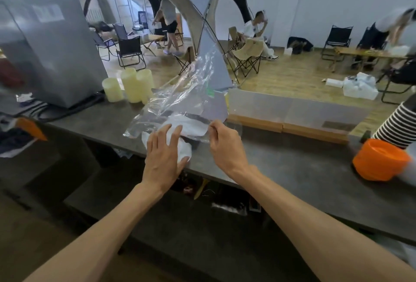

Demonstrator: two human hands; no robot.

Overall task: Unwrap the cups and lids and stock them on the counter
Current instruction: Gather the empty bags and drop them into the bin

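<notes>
Clear wrap coming off white lids

Head view: clear plastic wrap (180,101) pinched by right hand (225,146) fingers; left hand (163,153), fingers spread, presses white lids (186,124) on desk (281,158). Step: unwrapping. Next, probably: pull wrap free while pinning stack.

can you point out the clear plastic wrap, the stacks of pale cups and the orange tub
clear plastic wrap (193,83): head view, on the raised crinkled sheet above the hands
stacks of pale cups (131,86): head view, on the side of the middle stack
orange tub (380,160): head view, on its top face near the middle
</notes>
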